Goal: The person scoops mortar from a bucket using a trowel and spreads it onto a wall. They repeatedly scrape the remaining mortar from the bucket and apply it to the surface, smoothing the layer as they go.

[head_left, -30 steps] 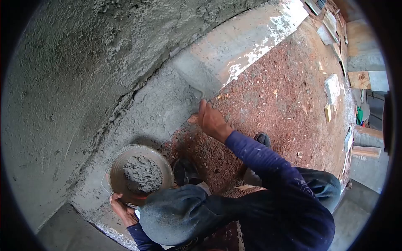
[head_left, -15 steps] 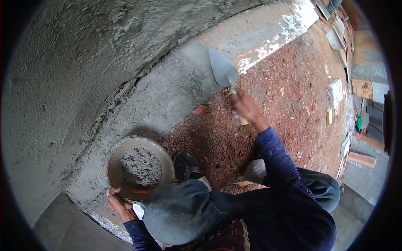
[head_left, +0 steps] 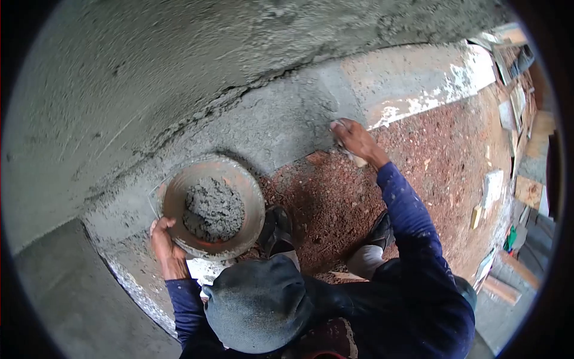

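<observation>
My left hand (head_left: 165,242) grips the lower left rim of a round bucket (head_left: 253,185), which holds a heap of wet grey mortar (head_left: 215,208). My right hand (head_left: 357,142) is closed round a trowel handle (head_left: 359,161) over the edge between the grey mortar strip (head_left: 281,116) and the reddish gravel. The trowel's blade cannot be made out clearly; a smooth grey patch lies just above the hand. The bucket is to the left of my shoe, tilted a little toward me.
A rough plastered wall (head_left: 149,78) rises along the upper left. Reddish gravel (head_left: 418,149) covers the ground at the right. Farther right lie a white block (head_left: 492,186), a small yellowish block (head_left: 476,216) and wooden boards (head_left: 501,291). My shoes (head_left: 276,227) stand on the gravel.
The view has shifted, and the bucket in my left hand appears higher and farther right. My right hand has turned, and the trowel blade, plainly visible before, no longer shows clearly.
</observation>
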Available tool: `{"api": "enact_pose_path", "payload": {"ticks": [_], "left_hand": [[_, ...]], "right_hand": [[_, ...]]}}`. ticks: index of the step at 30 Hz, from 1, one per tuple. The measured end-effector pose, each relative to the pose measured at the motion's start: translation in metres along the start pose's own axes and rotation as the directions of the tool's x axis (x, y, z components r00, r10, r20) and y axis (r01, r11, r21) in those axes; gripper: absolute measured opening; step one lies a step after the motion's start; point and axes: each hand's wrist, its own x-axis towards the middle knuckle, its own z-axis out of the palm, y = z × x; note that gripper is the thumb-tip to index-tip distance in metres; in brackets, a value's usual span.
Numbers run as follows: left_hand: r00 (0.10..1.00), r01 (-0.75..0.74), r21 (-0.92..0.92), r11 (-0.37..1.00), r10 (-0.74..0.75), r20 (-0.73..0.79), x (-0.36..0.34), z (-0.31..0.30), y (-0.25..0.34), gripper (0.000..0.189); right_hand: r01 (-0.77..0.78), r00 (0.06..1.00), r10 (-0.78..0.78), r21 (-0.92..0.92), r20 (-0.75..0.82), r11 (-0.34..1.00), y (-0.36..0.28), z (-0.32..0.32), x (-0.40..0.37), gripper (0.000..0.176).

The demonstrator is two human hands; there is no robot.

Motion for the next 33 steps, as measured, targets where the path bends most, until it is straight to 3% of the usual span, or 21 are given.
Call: {"api": "enact_pose_path", "payload": {"ticks": [1, 3, 5, 7, 8, 10, 11, 12, 14, 16, 17, 18, 19, 20, 22, 23, 24, 25, 27, 29, 33], "left_hand": [[1.000, -0.002, -0.009, 1.000, 0.002, -0.022, -0.001, 0.001, 0.001, 0.012], [0.999, 0.008, 0.056, 0.998, -0.006, -0.039, -0.005, 0.005, 0.002, 0.014], [0.999, 0.038, 0.000, 0.999, -0.038, 0.014, -0.015, 0.010, 0.007, 0.015], [0.999, -0.024, 0.082, 0.996, 0.027, -0.039, -0.013, 0.007, 0.005, 0.012], [0.999, 0.053, -0.123, 0.991, -0.052, 0.010, -0.011, 0.007, 0.006, 0.022], [1.000, 0.023, -0.057, 0.998, -0.023, 0.005, -0.008, 0.003, 0.000, 0.016], [1.000, 0.026, -0.064, 0.998, -0.026, 0.005, -0.008, 0.001, -0.002, 0.016], [0.998, 0.063, -0.125, 0.990, -0.062, 0.014, -0.006, -0.001, -0.003, 0.020], [0.995, 0.104, -0.175, 0.979, -0.103, 0.016, 0.007, -0.010, -0.010, 0.026], [0.996, 0.054, -0.084, 0.995, -0.060, -0.070, -0.004, -0.005, -0.008, 0.026], [0.995, 0.099, -0.134, 0.986, -0.096, 0.027, -0.002, -0.009, -0.010, 0.027], [0.997, 0.079, 0.004, 0.997, -0.079, -0.026, -0.006, -0.015, -0.008, 0.030], [0.989, 0.147, 0.006, 0.989, -0.147, 0.012, -0.001, -0.034, -0.018, 0.014], [0.983, 0.162, -0.055, 0.985, -0.156, 0.094, -0.002, -0.056, -0.026, 0.021], [0.992, 0.058, 0.135, 0.989, -0.073, 0.105, 0.008, -0.112, -0.062, 0.007], [0.985, 0.021, 0.197, 0.980, -0.054, 0.163, 0.027, -0.150, -0.097, 0.009], [0.919, 0.358, 0.457, 0.814, -0.393, -0.020, 0.013, -0.137, -0.077, 0.010], [0.921, 0.329, 0.546, 0.770, -0.389, -0.006, 0.005, -0.134, -0.081, 0.011], [0.944, 0.120, 0.715, 0.688, -0.302, 0.132, 0.001, -0.123, -0.086, 0.014], [0.925, -0.161, 0.833, 0.529, -0.214, 0.314, 0.003, -0.105, -0.080, 0.017], [0.701, -0.672, 0.721, 0.169, -0.170, 0.693, 0.006, -0.091, -0.045, 0.023]], "right_hand": [[0.085, 0.995, -0.088, -0.052, -0.055, 0.995, 0.004, 0.000, -0.005, 0.051], [-0.001, 0.999, -0.003, -0.079, -0.052, 0.997, -0.010, -0.008, -0.029, 0.054], [0.235, 0.956, -0.282, -0.359, -0.082, 0.903, -0.004, -0.015, -0.038, 0.057], [0.225, 0.973, -0.228, -0.377, 0.037, 0.899, -0.028, -0.021, -0.062, 0.050], [0.256, 0.966, -0.246, -0.377, 0.076, 0.890, -0.047, -0.016, -0.076, 0.050], [0.172, 0.982, -0.121, -0.419, 0.145, 0.892, -0.078, -0.004, -0.105, 0.038], [0.439, 0.899, -0.402, -0.355, 0.176, 0.825, -0.074, 0.010, -0.108, 0.033], [0.671, 0.739, -0.650, -0.288, 0.179, 0.683, -0.066, 0.029, -0.106, 0.030], [0.776, 0.616, -0.762, -0.319, 0.201, 0.544, -0.067, 0.079, -0.109, 0.030], [0.862, 0.420, -0.863, -0.420, 0.281, 0.282, -0.057, 0.115, -0.104, 0.037], [0.826, 0.447, -0.864, -0.477, 0.232, 0.300, -0.067, 0.113, -0.106, 0.037], [0.768, 0.574, -0.787, -0.481, 0.227, 0.422, -0.077, 0.109, -0.112, 0.039], [0.701, 0.686, -0.690, -0.467, 0.231, 0.540, -0.081, 0.100, -0.119, 0.041], [0.674, 0.706, -0.679, -0.481, 0.199, 0.560, -0.083, 0.081, -0.120, 0.041], [0.440, 0.895, -0.416, -0.470, 0.160, 0.765, -0.083, 0.026, -0.102, 0.040], [0.391, 0.914, -0.394, -0.469, 0.097, 0.792, -0.076, 0.007, -0.088, 0.040], [0.334, 0.941, -0.321, -0.449, 0.107, 0.829, -0.062, -0.014, -0.072, 0.041], [0.261, 0.965, -0.242, -0.426, 0.098, 0.866, -0.042, -0.033, -0.066, 0.041], [0.380, 0.910, -0.413, -0.358, -0.020, 0.853, -0.004, -0.061, -0.065, 0.030], [0.400, 0.914, -0.398, -0.344, 0.080, 0.850, 0.016, -0.090, -0.072, 0.034], [0.076, 0.996, -0.066, -0.174, 0.059, 0.982, 0.026, -0.117, -0.136, 0.031]]}}
